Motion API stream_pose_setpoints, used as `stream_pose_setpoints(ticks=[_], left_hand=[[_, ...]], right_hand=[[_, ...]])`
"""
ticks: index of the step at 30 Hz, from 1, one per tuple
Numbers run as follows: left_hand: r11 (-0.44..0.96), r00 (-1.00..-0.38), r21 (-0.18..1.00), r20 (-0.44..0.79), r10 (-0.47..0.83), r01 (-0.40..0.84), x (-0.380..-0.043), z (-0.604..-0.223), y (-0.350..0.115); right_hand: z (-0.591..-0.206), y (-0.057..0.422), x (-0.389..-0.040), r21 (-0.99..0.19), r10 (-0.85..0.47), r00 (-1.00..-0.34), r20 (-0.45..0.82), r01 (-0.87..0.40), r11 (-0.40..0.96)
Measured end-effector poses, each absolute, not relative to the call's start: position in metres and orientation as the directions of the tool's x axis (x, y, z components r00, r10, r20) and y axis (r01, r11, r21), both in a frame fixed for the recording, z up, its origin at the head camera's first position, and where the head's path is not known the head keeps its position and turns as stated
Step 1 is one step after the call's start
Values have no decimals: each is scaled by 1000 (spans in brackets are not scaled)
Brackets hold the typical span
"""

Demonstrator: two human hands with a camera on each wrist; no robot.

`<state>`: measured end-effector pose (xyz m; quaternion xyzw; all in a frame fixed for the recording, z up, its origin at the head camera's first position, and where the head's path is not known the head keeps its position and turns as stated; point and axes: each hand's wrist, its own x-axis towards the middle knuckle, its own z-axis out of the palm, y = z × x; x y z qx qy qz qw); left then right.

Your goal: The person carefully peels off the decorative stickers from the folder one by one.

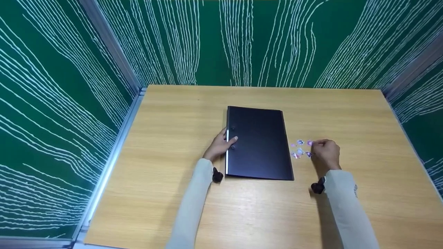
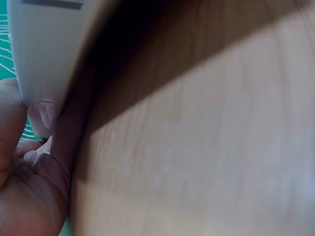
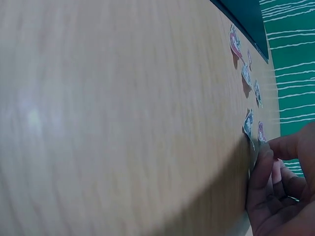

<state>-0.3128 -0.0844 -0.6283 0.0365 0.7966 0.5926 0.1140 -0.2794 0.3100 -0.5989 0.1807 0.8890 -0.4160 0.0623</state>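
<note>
A black file folder (image 1: 259, 148) with a white spine edge and two small rivets lies on the table, its long side pointing away from me. My left hand (image 1: 218, 144) grips the folder's left edge, thumb on the cover and fingers underneath. In the left wrist view the pale spine (image 2: 47, 54) rises between thumb and fingers. To the folder's right are several small cut-out stickers (image 1: 300, 151) in pink, white and blue. My right hand (image 1: 326, 152) pinches the edge of a pink sticker (image 3: 261, 131) between thumb and forefinger, close over the tabletop. Its other fingers are curled in.
The wooden table (image 1: 166, 131) carries the folder and stickers. Green panels (image 1: 211, 41) with wavy white lines stand behind it and at both sides, joined by metal posts (image 1: 110, 41). A small black device (image 1: 217, 175) sits on each wrist.
</note>
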Motion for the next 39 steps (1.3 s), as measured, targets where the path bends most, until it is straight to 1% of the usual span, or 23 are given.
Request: stream_pose_setpoints(ticks=[5,10,18,24,28,35,39], left_hand=[[242,-969,966,-146,201,-95,-312,-628,-84],[253,-969,962,-152,197,-99,-313,-630,-84],[268,-969,958,-156,193,-101,-312,-630,-84],[289,-970,952,-157,186,-99,-312,-628,-85],[311,-971,946,-157,180,-95,-312,-627,-85],[299,-966,948,-171,192,-108,-313,-627,-83],[314,-968,944,-169,187,-104,-312,-628,-83]], right_hand=[[-601,311,-281,-680,264,-952,-154,296,671],[-602,311,-281,-694,271,-935,-230,353,628],[-602,307,-279,-689,307,-902,-304,430,583],[-606,308,-280,-692,324,-896,-305,442,571],[-607,308,-280,-706,335,-884,-324,462,536],[-610,310,-278,-720,322,-914,-246,395,571],[-610,311,-278,-722,325,-908,-264,410,557]])
